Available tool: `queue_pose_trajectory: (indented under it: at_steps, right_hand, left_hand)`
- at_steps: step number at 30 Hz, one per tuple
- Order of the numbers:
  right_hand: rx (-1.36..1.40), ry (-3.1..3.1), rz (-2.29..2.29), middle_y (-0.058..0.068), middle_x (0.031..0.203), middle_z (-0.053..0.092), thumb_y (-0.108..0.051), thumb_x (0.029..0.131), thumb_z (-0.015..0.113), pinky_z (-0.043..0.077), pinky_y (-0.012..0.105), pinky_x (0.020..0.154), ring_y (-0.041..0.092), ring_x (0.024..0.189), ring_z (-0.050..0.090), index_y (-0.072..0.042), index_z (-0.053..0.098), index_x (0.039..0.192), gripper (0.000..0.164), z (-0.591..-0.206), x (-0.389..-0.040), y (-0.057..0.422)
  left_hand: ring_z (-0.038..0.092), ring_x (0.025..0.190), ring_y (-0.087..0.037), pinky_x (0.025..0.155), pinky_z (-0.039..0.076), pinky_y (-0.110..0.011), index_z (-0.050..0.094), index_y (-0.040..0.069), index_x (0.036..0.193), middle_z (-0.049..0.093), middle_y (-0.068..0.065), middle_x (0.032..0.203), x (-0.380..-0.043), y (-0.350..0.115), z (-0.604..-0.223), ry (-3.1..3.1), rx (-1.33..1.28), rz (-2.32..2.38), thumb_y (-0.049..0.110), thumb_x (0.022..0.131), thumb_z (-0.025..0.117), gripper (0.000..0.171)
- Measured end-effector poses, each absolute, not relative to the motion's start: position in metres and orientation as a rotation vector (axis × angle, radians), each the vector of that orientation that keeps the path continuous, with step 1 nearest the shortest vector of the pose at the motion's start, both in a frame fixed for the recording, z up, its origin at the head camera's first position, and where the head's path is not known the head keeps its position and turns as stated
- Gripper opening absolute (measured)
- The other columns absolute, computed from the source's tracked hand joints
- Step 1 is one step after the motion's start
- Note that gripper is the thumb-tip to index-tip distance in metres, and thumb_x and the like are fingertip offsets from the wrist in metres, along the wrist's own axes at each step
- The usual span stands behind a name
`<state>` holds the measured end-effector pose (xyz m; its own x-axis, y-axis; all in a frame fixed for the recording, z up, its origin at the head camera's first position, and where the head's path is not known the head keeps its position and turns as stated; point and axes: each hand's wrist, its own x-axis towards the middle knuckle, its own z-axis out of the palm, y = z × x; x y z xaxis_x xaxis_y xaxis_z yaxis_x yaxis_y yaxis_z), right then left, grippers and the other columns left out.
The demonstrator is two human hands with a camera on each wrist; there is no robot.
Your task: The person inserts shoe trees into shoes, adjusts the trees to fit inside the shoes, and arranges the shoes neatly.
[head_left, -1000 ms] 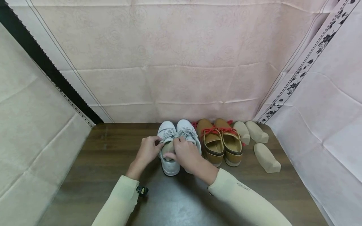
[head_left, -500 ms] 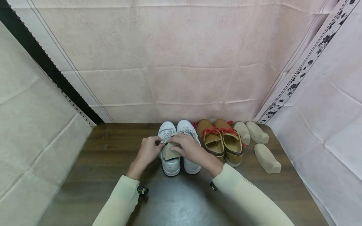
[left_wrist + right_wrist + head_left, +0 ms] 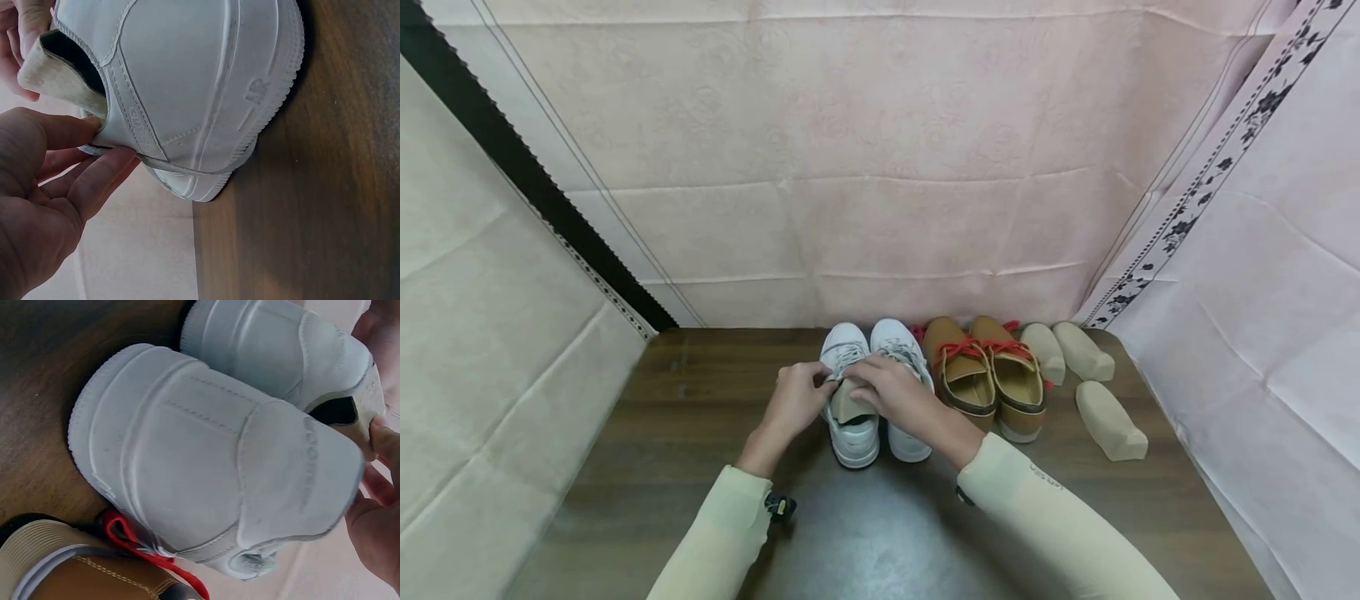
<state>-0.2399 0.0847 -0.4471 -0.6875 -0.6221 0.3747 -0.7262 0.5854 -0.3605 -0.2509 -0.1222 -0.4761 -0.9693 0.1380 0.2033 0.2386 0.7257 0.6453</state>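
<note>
Near the far edge of the brown wooden surface (image 3: 685,450), a beige rounded block (image 3: 847,406), likely light, best held endwise, is pinched by the right hand (image 3: 897,393) partly inside a white leathery sneaker (image 3: 854,447) pinched by the left hand (image 3: 794,400).

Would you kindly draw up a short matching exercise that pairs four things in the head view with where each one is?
Things:
1. White shoes
2. Red laces
3. Three loose beige blocks
4. Left hand

Places:
A. Lying right of the brown shoes
B. At the left edge of one white shoe's opening
C. Standing side by side, just left of the brown shoes
D. Across the brown shoes

Pairs: 1-C, 2-D, 3-A, 4-B
</note>
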Motion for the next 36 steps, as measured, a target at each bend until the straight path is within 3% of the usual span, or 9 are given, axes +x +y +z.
queue_pose_trajectory:
  at_steps: [16,36]
  right_hand:
    - [1.143,-2.614,0.642,0.004,0.125,0.067,-0.024,0.098,0.072,0.053,0.036,0.103,0.020,0.120,0.062,-0.013,0.069,0.124,0.029,-0.463,-0.249,0.082]
    - [1.103,-2.778,0.742,0.000,0.109,0.074,-0.018,0.096,0.074,0.057,0.033,0.087,0.014,0.099,0.069,-0.015,0.076,0.113,0.017,-0.440,-0.264,0.087]
  left_hand:
    - [0.066,0.080,-0.020,0.070,0.057,-0.037,0.079,0.007,0.097,0.076,-0.007,0.089,-0.252,-0.121,-0.476,-2.775,-0.322,-1.066,0.010,0.092,0.076,0.007]
    - [0.065,0.080,-0.021,0.070,0.058,-0.036,0.079,0.005,0.102,0.076,-0.009,0.093,-0.251,-0.122,-0.476,-2.786,-0.314,-1.125,0.008,0.093,0.076,0.011]
